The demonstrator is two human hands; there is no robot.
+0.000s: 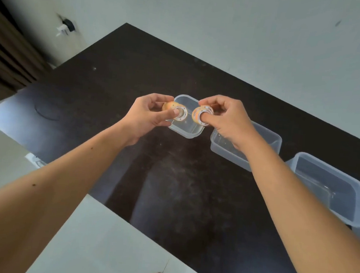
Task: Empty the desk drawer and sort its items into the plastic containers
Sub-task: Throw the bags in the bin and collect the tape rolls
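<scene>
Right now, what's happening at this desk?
A person is holding two small tape rolls over the dark desk, one in each hand. The left hand grips the left tape roll and the right hand grips the right tape roll, thumbs pressed at the cores. Both hang above the small square container, which looks empty. Two larger containers to the right also look empty.

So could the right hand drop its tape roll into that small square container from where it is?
Probably yes. The right hand holds its tape roll above the small square container, which is open-topped, with nothing between them.
</scene>
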